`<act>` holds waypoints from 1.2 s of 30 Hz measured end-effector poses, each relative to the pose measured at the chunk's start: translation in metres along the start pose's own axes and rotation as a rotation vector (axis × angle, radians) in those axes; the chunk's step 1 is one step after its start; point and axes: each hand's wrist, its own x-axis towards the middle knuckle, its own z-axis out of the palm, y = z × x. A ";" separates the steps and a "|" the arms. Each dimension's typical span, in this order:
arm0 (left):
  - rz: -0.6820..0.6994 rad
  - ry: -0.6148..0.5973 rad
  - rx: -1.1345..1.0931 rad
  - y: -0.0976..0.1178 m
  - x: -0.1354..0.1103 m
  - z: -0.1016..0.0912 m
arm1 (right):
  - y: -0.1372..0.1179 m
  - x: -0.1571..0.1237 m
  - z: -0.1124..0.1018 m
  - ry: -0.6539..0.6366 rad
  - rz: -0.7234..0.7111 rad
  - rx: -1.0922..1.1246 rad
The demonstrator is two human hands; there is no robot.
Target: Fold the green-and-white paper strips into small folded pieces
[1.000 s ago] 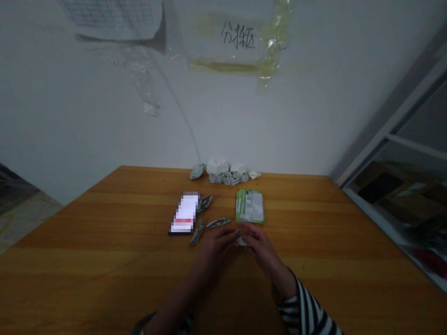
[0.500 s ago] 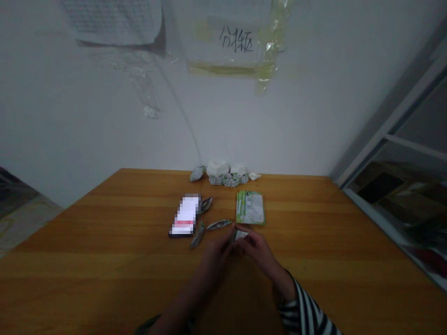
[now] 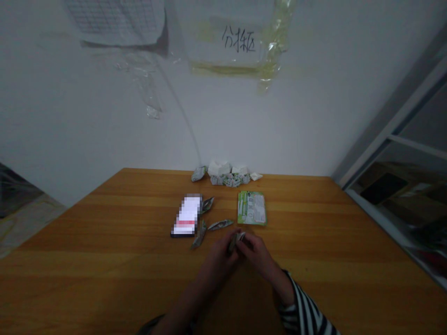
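Left hand [image 3: 220,255] and right hand [image 3: 257,253] meet above worktop [image 3: 104,270] centre, fingers curled, tips pinched together and touching. Forearms converge from worktop's near edge; right striped cuff [image 3: 303,311].

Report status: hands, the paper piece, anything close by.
Left hand and right hand both pinch a small folded paper piece over the table. Three folded pieces, phone and green paper stack lie just beyond, apart.

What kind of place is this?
Likely a plain workroom: a brown wooden table against a white wall, a handwritten paper sign taped up, and a grey metal shelf rack on the right.
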 end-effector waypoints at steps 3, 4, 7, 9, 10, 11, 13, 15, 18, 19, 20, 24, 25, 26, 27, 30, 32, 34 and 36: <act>0.004 0.011 0.026 -0.005 0.001 0.000 | -0.004 -0.001 0.001 -0.002 -0.054 -0.116; 0.012 0.020 0.042 -0.006 0.001 0.000 | -0.006 -0.001 0.001 0.002 -0.072 -0.155; 0.017 0.071 0.112 -0.006 0.003 -0.002 | -0.010 -0.002 0.001 0.071 -0.107 -0.258; 0.001 0.128 0.173 -0.006 0.004 -0.003 | -0.012 -0.002 0.001 0.143 -0.114 -0.301; 0.004 0.169 0.194 -0.007 0.005 -0.004 | -0.012 -0.002 0.001 0.171 -0.112 -0.309; 0.014 0.211 0.201 -0.007 0.006 -0.005 | -0.013 -0.002 0.001 0.191 -0.105 -0.308; 0.043 0.270 0.156 -0.009 0.009 -0.008 | -0.014 -0.002 0.001 0.203 -0.071 -0.279; 0.032 0.225 0.053 -0.013 0.011 -0.011 | -0.015 -0.002 0.001 0.194 -0.011 -0.204; -0.043 0.067 -0.182 -0.018 0.012 -0.014 | -0.017 -0.003 -0.004 0.098 0.038 -0.072; -0.070 0.026 -0.256 -0.020 0.012 -0.015 | -0.017 -0.003 -0.006 0.055 0.028 -0.046; -0.091 -0.003 -0.318 -0.020 0.011 -0.016 | -0.017 -0.002 -0.009 0.015 0.006 -0.030; -0.087 -0.060 -0.374 -0.017 0.012 -0.021 | -0.009 -0.002 -0.020 -0.109 -0.016 0.029; -0.076 -0.054 -0.348 -0.015 0.012 -0.023 | -0.006 -0.002 -0.021 -0.126 0.000 0.058; -0.069 -0.047 -0.315 -0.013 0.013 -0.025 | -0.004 -0.003 -0.022 -0.135 0.013 0.086; -0.070 -0.049 -0.282 -0.011 0.013 -0.028 | -0.003 -0.003 -0.022 -0.138 0.022 0.113; -0.082 -0.111 -0.239 -0.006 0.013 -0.032 | -0.002 -0.003 -0.023 -0.147 0.030 0.178; -0.086 -0.147 -0.260 -0.003 0.013 -0.033 | -0.005 -0.003 -0.024 -0.161 0.035 0.214; -0.104 -0.143 -0.274 -0.001 0.013 -0.033 | -0.008 -0.003 -0.025 -0.162 0.040 0.241; -0.125 -0.124 -0.268 0.001 0.013 -0.032 | -0.010 -0.003 -0.026 -0.163 0.043 0.260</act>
